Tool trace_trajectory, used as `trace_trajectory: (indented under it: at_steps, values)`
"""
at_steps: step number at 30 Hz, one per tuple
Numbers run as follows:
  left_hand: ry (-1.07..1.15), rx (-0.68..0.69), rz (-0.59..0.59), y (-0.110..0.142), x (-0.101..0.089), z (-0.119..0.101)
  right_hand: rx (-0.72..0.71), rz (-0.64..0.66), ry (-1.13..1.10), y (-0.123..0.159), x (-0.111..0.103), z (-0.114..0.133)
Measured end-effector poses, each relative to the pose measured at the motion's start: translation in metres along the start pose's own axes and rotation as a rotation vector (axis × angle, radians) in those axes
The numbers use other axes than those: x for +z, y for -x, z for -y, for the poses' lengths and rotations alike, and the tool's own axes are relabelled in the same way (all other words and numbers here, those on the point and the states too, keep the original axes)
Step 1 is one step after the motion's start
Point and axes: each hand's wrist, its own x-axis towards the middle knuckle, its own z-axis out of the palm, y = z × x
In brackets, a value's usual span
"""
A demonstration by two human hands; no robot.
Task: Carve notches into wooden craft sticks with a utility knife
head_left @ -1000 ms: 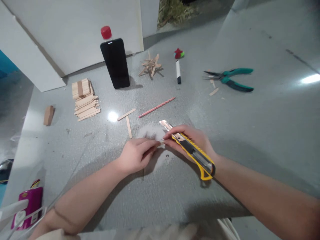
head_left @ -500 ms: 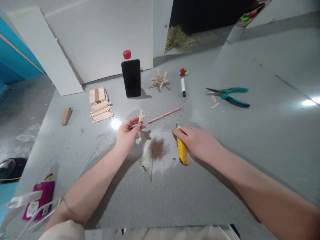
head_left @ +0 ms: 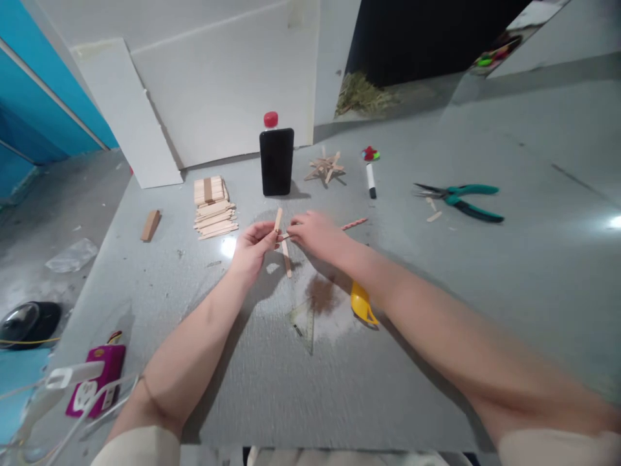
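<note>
Pale wooden craft sticks [head_left: 287, 259], joined or crossed, are pinched between the thumb and fingers of my left hand [head_left: 255, 246], one pointing up and one down. My right hand [head_left: 317, 234] is close beside it, slightly blurred. Its fingertips are closed at the end of a thin stick piece that juts out toward them. A yellow utility knife [head_left: 361, 303] lies on the table under my right forearm, its front part hidden. Behind my right hand a pink striped pencil [head_left: 355, 224] is partly covered. A clear set square [head_left: 303, 325] lies nearer to me, by brown powder [head_left: 323, 294].
Stacked craft sticks [head_left: 216, 217] and a small wooden block [head_left: 151, 225] are at left. A phone [head_left: 277, 162] leans on a red-capped bottle [head_left: 270, 120]. Farther right are a stick star [head_left: 326, 167], a marker [head_left: 370, 180] and teal-handled pliers [head_left: 468, 199]. A purple box [head_left: 99, 378] stands front left.
My right hand has let go of the utility knife and moved left to the craft sticks. The knife stays on the table. The view has shifted slightly, so things appear farther right.
</note>
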Motion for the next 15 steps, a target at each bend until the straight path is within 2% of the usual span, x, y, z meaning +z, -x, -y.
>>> trace_trajectory:
  at_steps: [3,5,8,12,15]
  values:
    - [0.033,0.009,0.009,0.000,0.000,0.000,0.015,0.011,-0.031,-0.008,0.013,-0.007]
    - [0.058,0.016,0.006,-0.001,-0.001,-0.002,0.034,-0.002,-0.066,-0.006,0.014,-0.010]
    - [0.094,0.041,-0.022,-0.003,-0.006,-0.010,0.065,-0.057,-0.147,0.002,0.002,-0.014]
    - [0.125,0.079,-0.069,-0.006,-0.017,-0.021,0.113,-0.207,-0.328,0.015,-0.026,-0.018]
    - [0.130,0.046,-0.063,-0.007,-0.019,-0.021,0.099,-0.208,-0.527,0.021,-0.033,-0.011]
